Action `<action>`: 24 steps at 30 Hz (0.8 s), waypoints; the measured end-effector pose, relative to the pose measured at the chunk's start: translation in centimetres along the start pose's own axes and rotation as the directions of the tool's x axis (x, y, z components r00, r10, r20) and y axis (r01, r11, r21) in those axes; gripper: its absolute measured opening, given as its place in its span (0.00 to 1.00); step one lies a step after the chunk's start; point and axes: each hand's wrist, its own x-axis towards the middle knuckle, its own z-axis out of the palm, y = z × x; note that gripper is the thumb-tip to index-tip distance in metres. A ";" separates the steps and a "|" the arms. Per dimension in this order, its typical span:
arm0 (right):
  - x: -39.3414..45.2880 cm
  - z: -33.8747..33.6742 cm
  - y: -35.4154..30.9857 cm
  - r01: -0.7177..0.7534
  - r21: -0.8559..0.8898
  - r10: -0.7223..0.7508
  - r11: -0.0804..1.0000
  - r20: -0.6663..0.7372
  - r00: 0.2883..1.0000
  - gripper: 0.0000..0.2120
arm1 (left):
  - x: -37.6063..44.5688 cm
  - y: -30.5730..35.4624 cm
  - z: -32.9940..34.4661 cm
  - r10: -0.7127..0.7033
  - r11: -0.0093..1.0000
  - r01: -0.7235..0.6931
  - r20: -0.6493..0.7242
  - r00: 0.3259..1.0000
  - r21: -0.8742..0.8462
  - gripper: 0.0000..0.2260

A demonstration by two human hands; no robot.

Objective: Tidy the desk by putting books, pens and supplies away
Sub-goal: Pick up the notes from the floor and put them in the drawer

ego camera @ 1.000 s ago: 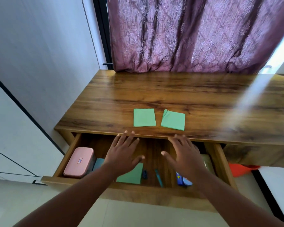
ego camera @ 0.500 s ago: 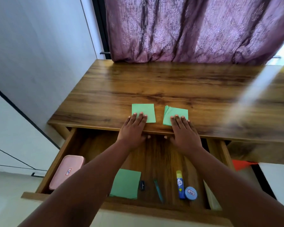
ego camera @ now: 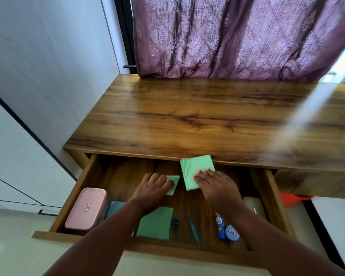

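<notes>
Now both hands are over the open wooden drawer (ego camera: 72, 198) under the brown wooden surface (ego camera: 187, 116). The left hand (ego camera: 151, 188) lies mostly flat on a small green paper square (ego camera: 173, 186), pressing it with its fingers. The right hand (ego camera: 217, 186) has its fingers spread on top of a bigger stack of green paper squares (ego camera: 195, 172), which tilts with its far edge at the front edge of the surface. Lower in the drawer lie another green paper sheet (ego camera: 155, 224), a pink box with round corners (ego camera: 86, 208), a teal pen (ego camera: 194, 230), a small dark clip (ego camera: 175, 224), a blue glue stick (ego camera: 220, 228) and a round blue tin (ego camera: 232, 233). A purple curtain (ego camera: 227, 36) hangs behind.
</notes>
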 end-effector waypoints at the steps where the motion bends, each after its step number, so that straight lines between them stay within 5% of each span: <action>1: -0.6 0.3 -0.6 0.061 0.011 -0.061 0.998 0.017 0.998 0.17 | -0.4 -0.2 0.3 -0.003 1.000 0.001 0.070 0.998 0.017 0.28; 5: -1.9 1.3 -2.0 0.129 0.046 -0.136 0.991 0.226 0.965 0.31 | -0.8 -1.7 0.5 -0.093 0.995 0.082 0.241 0.966 0.056 0.28; 10: 0.1 2.1 -0.8 -0.051 0.080 0.025 0.995 0.298 0.954 0.23 | -0.7 -2.3 1.4 -0.109 0.994 0.105 0.306 0.946 0.027 0.26; 16: 0.8 4.5 -1.1 -0.257 0.200 0.057 0.946 0.675 0.735 0.33 | 1.0 -0.7 2.8 -0.230 0.926 0.342 0.480 0.846 -0.160 0.32; 19: 0.1 5.0 -1.6 -0.289 0.191 0.085 0.938 0.682 0.726 0.35 | 1.1 -0.1 3.3 -0.248 0.904 0.386 0.508 0.825 -0.185 0.40; 24: -0.6 5.1 -1.6 -0.263 0.179 0.086 0.948 0.654 0.752 0.35 | 1.0 0.2 3.1 -0.252 0.905 0.383 0.496 0.831 -0.183 0.39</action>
